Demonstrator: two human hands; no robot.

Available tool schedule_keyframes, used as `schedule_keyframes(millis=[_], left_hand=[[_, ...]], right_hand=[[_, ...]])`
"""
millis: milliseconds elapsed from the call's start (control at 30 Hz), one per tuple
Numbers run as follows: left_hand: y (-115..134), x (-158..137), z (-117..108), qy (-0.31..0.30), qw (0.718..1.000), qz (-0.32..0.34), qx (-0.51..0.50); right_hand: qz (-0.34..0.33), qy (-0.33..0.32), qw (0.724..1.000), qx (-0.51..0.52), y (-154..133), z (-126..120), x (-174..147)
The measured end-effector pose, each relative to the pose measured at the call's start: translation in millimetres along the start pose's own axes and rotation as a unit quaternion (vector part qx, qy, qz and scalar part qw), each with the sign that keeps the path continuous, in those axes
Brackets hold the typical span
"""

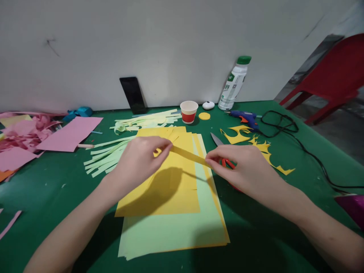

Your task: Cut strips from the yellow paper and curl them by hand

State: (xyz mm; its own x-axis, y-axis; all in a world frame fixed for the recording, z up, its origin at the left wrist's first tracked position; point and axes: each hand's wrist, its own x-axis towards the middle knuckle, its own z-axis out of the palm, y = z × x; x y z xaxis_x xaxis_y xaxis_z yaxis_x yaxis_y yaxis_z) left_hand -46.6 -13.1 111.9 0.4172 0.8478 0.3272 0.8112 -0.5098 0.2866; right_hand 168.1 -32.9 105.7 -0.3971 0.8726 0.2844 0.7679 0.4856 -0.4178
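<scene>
Head view: the left hand [142,155] and the right hand [247,163] hold a narrow yellow strip [188,154] between them, the fingers of each pinched closed on one end. The strip is raised above a stack of yellow sheets [159,193], and its shadow falls on the paper. Under those sheets lie larger pale green sheets [170,235] on the green surface [71,201]. Scissors [216,140] with red handles lie partly hidden behind the right hand. Beyond them are cut yellow scraps [237,136] and a blue glue gun [244,118] with a black cord. Pale green strips [104,155] are spread beside the left hand, with pink paper [74,131] farther left. Near the wall [170,45] stand a red and white cup [189,114], with a yellow disc [204,116] beside it, and a white bottle [233,85] with a green cap. A phone [132,94] leans on the wall.
</scene>
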Motion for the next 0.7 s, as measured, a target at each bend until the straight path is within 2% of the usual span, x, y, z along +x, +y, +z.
schedule_keyframes(millis=[67,100,200,300,467,567,700], left_hand=[[-2,2,3,0.069,0.997,0.003,0.038],[0,1,6,0.077,0.996,0.021,0.024],[11,-3,18,0.026,0.992,0.095,-0.075],[22,-9,29,-0.014,0.986,0.138,-0.088],[24,-11,35,0.025,0.984,0.169,-0.042],[24,-12,34,0.025,0.985,0.165,-0.046],[25,-13,33,-0.03,0.993,0.104,-0.055]], right_hand=[[0.011,-0.007,1.0,0.01,-1,1,0],[0.01,-0.012,1.0,0.016,-2,2,0],[-0.006,-0.022,0.999,0.03,-6,6,-2],[-0.019,-0.026,0.999,0.025,-9,9,-5],[-0.032,-0.018,0.999,-0.025,-9,13,-7],[-0.039,-0.004,0.998,-0.048,-9,15,-7],[-0.05,0.014,0.996,-0.074,-10,19,-6]])
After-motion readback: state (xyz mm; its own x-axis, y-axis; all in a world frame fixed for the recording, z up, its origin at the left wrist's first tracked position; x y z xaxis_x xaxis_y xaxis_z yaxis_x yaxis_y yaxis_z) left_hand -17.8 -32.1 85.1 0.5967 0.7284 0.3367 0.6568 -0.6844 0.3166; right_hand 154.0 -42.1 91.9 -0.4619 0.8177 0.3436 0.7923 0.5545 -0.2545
